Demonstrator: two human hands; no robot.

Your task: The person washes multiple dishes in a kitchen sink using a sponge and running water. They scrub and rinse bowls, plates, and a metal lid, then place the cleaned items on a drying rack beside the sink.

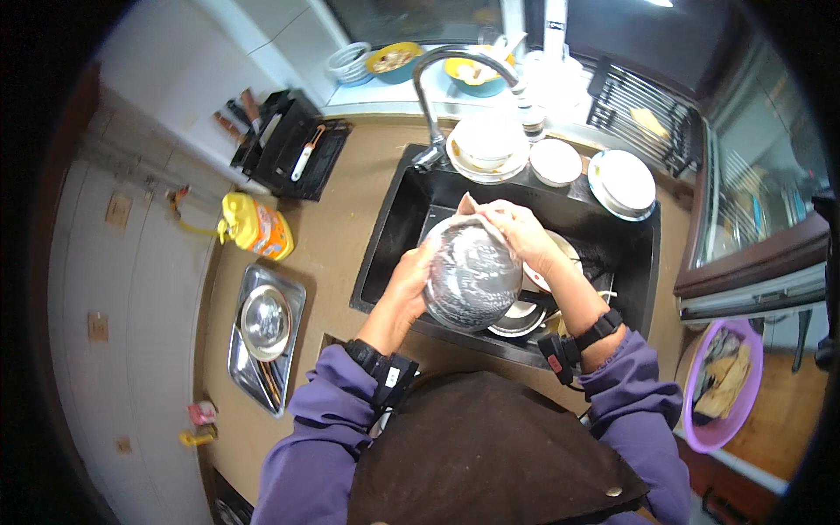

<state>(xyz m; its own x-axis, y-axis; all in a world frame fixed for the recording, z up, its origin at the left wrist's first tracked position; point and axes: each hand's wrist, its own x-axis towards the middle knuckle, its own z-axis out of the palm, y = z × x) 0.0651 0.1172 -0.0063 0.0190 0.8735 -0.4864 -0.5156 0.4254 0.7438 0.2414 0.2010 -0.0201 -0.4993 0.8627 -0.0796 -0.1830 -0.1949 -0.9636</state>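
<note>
A round metal bowl (474, 279), streaked with white suds, is held up over the black sink (387, 262) with its rounded outside towards me. My left hand (412, 275) grips its left side. At the bowl's far rim, my right hand (515, 228) presses a pinkish cloth (466, 205) against it; most of the cloth is hidden by the fingers and bowl. Below, partly covered by the bowl and my right forearm, a small pan (518, 321) with a dark handle and a pale dish (566, 249) lie in the sink.
The chrome faucet (423, 98) arches over the sink's far edge. Stacked white bowls (487, 141), a small bowl (556, 163) and plates (623, 184) line that edge. Left are a knife block (272, 131), a yellow detergent jug (256, 226) and a metal tray (298, 328). A purple basin (722, 440) stands right.
</note>
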